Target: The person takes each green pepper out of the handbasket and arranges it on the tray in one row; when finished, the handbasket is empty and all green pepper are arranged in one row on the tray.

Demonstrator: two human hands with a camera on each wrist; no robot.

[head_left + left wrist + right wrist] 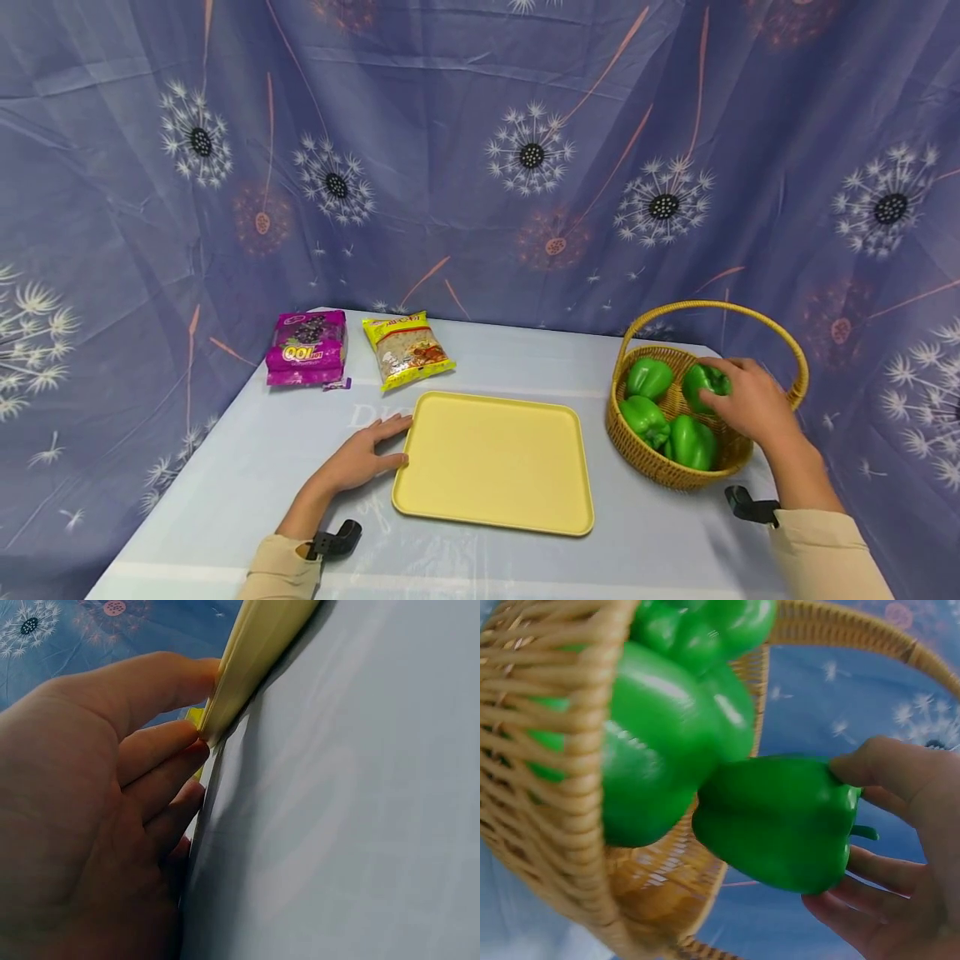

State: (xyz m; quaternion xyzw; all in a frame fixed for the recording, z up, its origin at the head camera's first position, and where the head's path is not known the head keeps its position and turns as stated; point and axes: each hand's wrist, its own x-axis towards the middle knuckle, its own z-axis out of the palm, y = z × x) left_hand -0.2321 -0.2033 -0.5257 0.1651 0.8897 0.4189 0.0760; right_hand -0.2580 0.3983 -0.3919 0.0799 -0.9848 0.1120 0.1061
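My right hand [753,400] grips a green bell pepper [780,821] between thumb and fingers, near its stem end. This pepper shows at the right inside of the wicker basket [660,471], under the raised handle. Three more green bell peppers lie in the basket, one pepper [692,443] at the front. On the left, my left hand [358,458] lies beside the yellow tray [495,462]; its thumb and fingertips touch the tray's left edge, with the fingers fairly straight. From the left wrist view, the tray rim [232,682] meets the fingertips.
A purple candy bag [306,350] stands at the back left, with a small wrapped piece [337,384] before it. Right of it lies a yellow snack packet [408,350]. The white table [300,575] ends at a blue dandelion-print curtain [450,167].
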